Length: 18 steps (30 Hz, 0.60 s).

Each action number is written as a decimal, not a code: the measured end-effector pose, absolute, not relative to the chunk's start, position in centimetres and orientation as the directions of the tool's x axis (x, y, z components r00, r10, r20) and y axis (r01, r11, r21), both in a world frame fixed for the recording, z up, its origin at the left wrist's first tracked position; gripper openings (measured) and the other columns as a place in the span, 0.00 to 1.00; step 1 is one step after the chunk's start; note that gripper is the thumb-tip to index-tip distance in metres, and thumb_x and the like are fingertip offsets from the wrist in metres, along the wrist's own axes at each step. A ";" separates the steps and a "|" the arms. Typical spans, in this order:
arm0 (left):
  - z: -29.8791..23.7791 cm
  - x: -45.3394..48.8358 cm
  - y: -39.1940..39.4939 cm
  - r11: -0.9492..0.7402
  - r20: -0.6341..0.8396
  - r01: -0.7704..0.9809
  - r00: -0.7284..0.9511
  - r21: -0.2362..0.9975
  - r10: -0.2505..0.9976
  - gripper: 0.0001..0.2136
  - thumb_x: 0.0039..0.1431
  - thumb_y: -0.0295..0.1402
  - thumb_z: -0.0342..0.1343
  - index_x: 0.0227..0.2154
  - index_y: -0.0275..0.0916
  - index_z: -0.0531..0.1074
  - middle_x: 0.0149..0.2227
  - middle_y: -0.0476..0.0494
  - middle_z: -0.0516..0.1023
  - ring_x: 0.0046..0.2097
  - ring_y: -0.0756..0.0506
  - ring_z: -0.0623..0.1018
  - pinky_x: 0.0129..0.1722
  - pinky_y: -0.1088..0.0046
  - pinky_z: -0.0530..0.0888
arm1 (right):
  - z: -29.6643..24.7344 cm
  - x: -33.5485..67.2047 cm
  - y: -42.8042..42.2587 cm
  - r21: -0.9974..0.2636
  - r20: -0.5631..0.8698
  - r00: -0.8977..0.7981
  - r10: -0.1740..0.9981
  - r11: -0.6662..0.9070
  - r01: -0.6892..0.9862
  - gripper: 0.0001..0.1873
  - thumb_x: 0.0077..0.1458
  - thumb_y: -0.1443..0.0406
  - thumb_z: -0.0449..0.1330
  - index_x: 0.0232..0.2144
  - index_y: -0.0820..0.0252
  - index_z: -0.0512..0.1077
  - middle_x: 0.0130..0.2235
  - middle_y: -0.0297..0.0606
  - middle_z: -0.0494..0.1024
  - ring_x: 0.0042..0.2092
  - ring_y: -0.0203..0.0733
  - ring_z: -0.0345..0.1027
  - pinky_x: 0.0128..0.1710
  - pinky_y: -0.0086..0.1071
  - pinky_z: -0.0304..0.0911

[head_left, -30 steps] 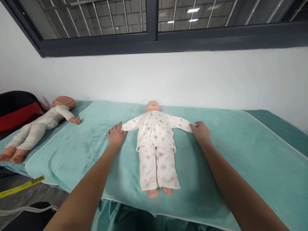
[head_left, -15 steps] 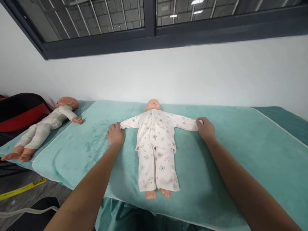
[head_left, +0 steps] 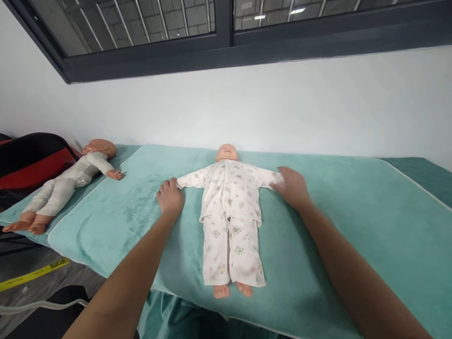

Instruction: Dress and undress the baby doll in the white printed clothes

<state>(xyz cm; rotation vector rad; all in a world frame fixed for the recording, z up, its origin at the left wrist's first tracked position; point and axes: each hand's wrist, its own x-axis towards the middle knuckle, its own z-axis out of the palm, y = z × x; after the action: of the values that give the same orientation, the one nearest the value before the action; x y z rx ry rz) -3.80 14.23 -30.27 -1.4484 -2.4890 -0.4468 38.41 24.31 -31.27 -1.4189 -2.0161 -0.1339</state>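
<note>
A baby doll [head_left: 227,152] lies on its back with both arms stretched out sideways. It wears a white printed pajama top [head_left: 229,190] and matching trousers [head_left: 233,249], with its bare feet showing. At the sleeve end on the left side of the view, my left hand [head_left: 170,195] is closed on the cuff. Across from it, my right hand [head_left: 292,187], a little blurred, is around the other sleeve [head_left: 270,178], with fingers and thumb on either side of it. This hand covers the sleeve's end and the doll's hand.
A second doll [head_left: 79,175] in a white bodysuit lies at the left end of the green-covered table [head_left: 353,202]. Behind it is a black and red item [head_left: 38,165]. A white wall [head_left: 247,108] and a dark window frame [head_left: 148,59] border the back.
My right hand has slid inward along the sleeve from the cuff toward the doll's body. My left hand stays at its cuff. The view has shifted slightly.
</note>
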 end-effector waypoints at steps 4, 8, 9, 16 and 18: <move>-30.5 -4.0 14.2 0.468 0.347 0.872 -0.487 0.145 0.801 0.18 0.62 0.26 0.41 0.53 0.41 0.66 0.50 0.34 0.70 0.53 0.34 0.69 0.48 0.58 0.66 | -31.3 37.2 24.4 -0.147 0.382 -0.291 0.877 0.369 0.918 0.23 0.64 0.55 0.48 0.55 0.57 0.67 0.57 0.45 0.71 0.57 0.54 0.61 0.61 0.56 0.48; -30.5 -4.3 14.0 0.465 0.340 0.872 -0.488 0.152 0.804 0.18 0.62 0.26 0.41 0.52 0.41 0.67 0.49 0.34 0.71 0.52 0.35 0.69 0.47 0.59 0.65 | -31.1 37.3 25.4 -0.048 0.392 -0.343 0.854 0.391 0.919 0.21 0.64 0.58 0.48 0.55 0.59 0.68 0.56 0.46 0.72 0.57 0.54 0.62 0.61 0.57 0.47; -30.6 -4.3 14.0 0.466 0.340 0.871 -0.491 0.157 0.802 0.18 0.62 0.26 0.41 0.51 0.41 0.67 0.49 0.34 0.71 0.52 0.35 0.69 0.47 0.59 0.65 | -31.0 37.3 25.6 -0.031 0.415 -0.339 0.844 0.386 0.922 0.21 0.64 0.60 0.48 0.56 0.59 0.67 0.56 0.46 0.71 0.57 0.54 0.62 0.62 0.58 0.46; -30.7 -4.3 14.2 0.473 0.379 0.843 -0.537 0.254 0.753 0.17 0.62 0.26 0.42 0.51 0.38 0.68 0.50 0.32 0.71 0.53 0.34 0.69 0.49 0.57 0.65 | -30.8 37.3 24.7 0.009 0.529 -0.319 0.786 0.371 0.928 0.22 0.61 0.69 0.48 0.56 0.58 0.66 0.58 0.45 0.70 0.60 0.53 0.59 0.62 0.61 0.44; -30.6 -4.3 14.2 0.489 0.385 0.828 -0.560 0.273 0.734 0.17 0.62 0.26 0.41 0.51 0.37 0.67 0.51 0.31 0.71 0.53 0.33 0.69 0.49 0.57 0.65 | -30.5 37.1 23.8 0.031 0.568 -0.357 0.742 0.415 0.909 0.22 0.59 0.71 0.49 0.54 0.60 0.68 0.58 0.46 0.70 0.60 0.52 0.59 0.62 0.59 0.44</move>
<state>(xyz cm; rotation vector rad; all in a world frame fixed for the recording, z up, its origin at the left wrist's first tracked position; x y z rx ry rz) -4.29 14.15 -30.59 -1.3418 -2.5175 -0.6388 37.13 23.75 -30.47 -1.4010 -2.2016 -0.4734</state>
